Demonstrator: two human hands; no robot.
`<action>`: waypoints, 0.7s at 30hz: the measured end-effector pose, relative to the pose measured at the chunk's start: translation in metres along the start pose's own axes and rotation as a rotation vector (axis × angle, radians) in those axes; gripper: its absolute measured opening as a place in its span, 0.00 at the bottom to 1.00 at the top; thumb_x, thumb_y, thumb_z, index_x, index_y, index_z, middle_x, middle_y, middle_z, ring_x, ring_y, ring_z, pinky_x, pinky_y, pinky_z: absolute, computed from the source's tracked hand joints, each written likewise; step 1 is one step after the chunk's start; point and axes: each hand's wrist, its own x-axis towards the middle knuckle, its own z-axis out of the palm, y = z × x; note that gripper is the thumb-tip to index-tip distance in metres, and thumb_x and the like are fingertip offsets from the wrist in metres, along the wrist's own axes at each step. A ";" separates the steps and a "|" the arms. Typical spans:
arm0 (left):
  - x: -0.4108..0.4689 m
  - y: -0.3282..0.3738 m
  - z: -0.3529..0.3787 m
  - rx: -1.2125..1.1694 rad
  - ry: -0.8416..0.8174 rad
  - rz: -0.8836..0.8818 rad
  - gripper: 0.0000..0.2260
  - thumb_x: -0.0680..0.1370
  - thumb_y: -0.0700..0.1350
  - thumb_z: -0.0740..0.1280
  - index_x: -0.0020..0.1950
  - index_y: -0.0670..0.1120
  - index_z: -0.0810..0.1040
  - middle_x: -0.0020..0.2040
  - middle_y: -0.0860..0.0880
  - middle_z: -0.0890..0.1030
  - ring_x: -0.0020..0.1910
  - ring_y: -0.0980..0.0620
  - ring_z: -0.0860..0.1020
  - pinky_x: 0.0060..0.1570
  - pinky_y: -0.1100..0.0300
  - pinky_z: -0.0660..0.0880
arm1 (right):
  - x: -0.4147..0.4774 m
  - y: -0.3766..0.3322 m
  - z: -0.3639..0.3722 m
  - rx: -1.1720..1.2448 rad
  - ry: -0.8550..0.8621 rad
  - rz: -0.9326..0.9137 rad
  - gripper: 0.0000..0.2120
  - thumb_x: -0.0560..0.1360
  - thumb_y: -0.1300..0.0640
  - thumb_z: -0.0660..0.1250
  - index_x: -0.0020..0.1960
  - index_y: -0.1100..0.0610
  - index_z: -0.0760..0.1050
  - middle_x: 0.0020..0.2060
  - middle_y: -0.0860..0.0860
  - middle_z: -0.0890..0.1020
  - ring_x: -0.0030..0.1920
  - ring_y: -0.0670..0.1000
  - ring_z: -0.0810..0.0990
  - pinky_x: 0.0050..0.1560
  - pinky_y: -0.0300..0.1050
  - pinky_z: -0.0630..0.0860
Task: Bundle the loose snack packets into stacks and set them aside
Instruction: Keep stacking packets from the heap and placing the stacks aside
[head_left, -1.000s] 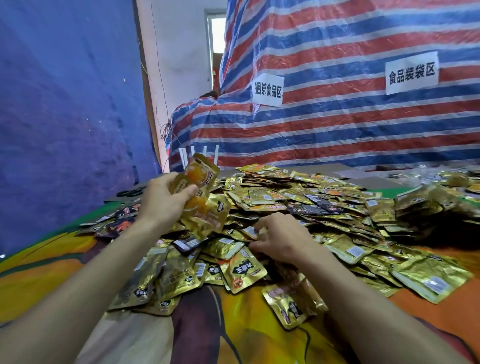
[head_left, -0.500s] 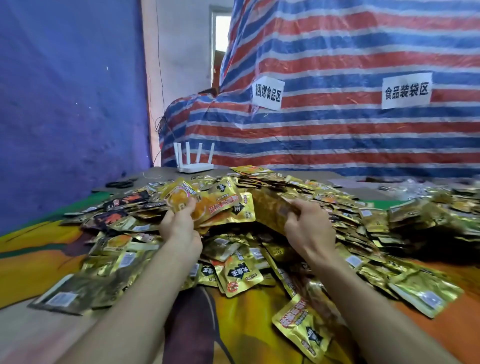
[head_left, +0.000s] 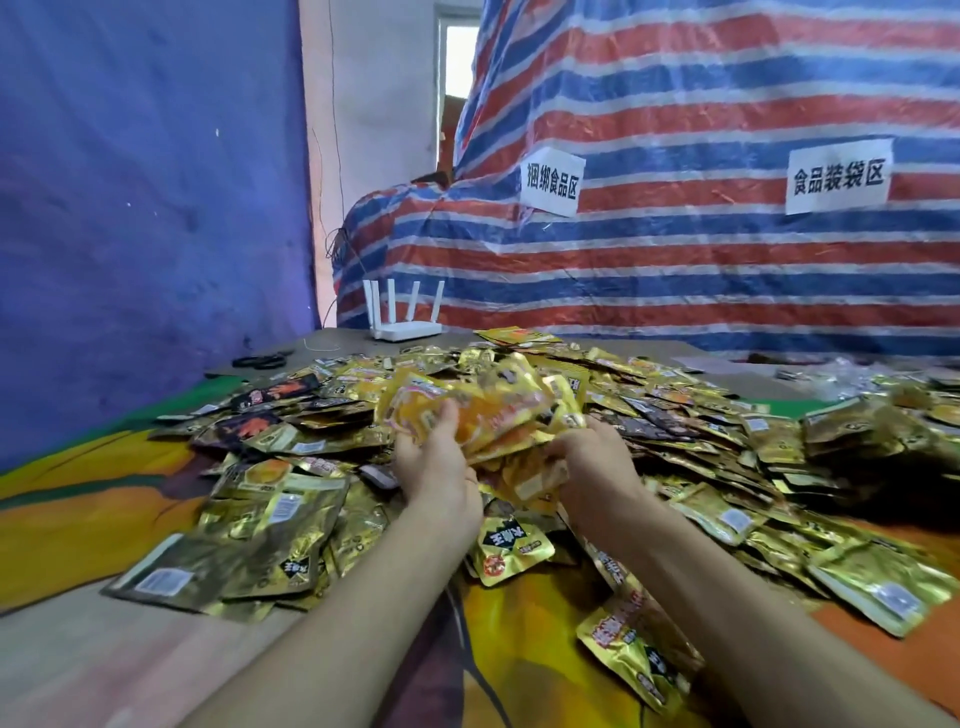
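Left hand: the left hand (head_left: 435, 470) is raised over the heap, thumb pressed on the front of a bunch of gold and orange foil snack packets (head_left: 485, 408), fingers hidden behind it; clamped on the bunch.
Right hand: the right hand (head_left: 592, 462) has its fingers curled round the lower right edge of the same bunch, gripping it.
Held bunch: fanned and uneven, blurred, lifted clear above the heap between the two hands, roughly in the middle of the view.
Loose packets: a wide heap of loose gold foil packets (head_left: 691, 431) covers the table from left to right, with some black packets with orange print (head_left: 275, 392) at the far left edge.
Nearest packets: a gold packet with a black label (head_left: 511, 548) lies between the forearms; another gold packet with red lettering (head_left: 641, 649) lies under the right forearm.
Table: an orange, yellow and green printed cover (head_left: 72, 525) lies under the heap.
Backdrop: a white four-antenna router (head_left: 408, 318) stands at the table's far edge, before a red, blue and white striped tarpaulin (head_left: 701, 275) bearing two white paper signs (head_left: 550, 182); a blue sheet (head_left: 130, 208) hangs at left.
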 end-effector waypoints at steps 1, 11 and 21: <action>-0.001 -0.005 0.000 0.118 -0.009 0.078 0.18 0.78 0.42 0.73 0.66 0.46 0.74 0.56 0.46 0.83 0.49 0.49 0.84 0.51 0.49 0.81 | -0.001 0.000 0.002 0.029 0.024 0.000 0.12 0.76 0.74 0.57 0.52 0.62 0.74 0.45 0.59 0.83 0.41 0.57 0.84 0.43 0.56 0.84; -0.011 -0.020 -0.004 1.003 -0.457 0.304 0.25 0.70 0.44 0.75 0.64 0.51 0.69 0.53 0.53 0.81 0.52 0.52 0.82 0.55 0.51 0.80 | -0.012 -0.006 -0.010 0.159 0.170 -0.217 0.16 0.74 0.71 0.58 0.51 0.53 0.77 0.41 0.56 0.84 0.37 0.54 0.85 0.26 0.44 0.79; -0.012 -0.024 -0.006 0.944 -0.573 0.342 0.44 0.75 0.37 0.73 0.78 0.62 0.48 0.58 0.55 0.80 0.53 0.57 0.81 0.50 0.58 0.81 | -0.014 0.010 0.000 0.170 -0.093 -0.371 0.12 0.79 0.52 0.65 0.60 0.56 0.76 0.48 0.53 0.86 0.47 0.50 0.87 0.42 0.43 0.82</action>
